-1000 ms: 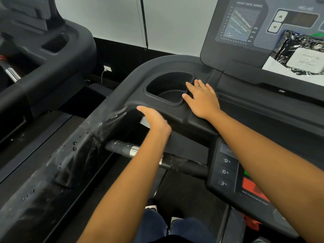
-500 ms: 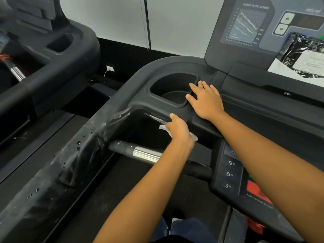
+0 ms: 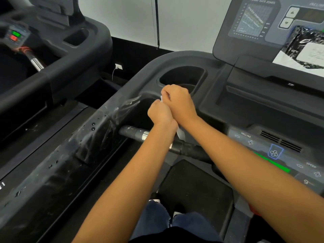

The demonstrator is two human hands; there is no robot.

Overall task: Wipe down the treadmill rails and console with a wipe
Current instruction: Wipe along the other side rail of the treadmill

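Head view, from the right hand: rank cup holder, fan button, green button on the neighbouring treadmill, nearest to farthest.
1. Cup holder: just beyond the right hand, which overlaps its near rim while pinching the wipe.
2. Fan button: on the control panel, off to the right.
3. Green button: far left, on the neighbouring treadmill.

Left hand (image 3: 160, 114), right hand (image 3: 178, 102) curled, touching.

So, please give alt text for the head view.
A left hand and right hand grip a white wipe by the black plastic treadmill rail, beside its dark oval cup holder. The rail looks wet; the grey console panel rises upper right.
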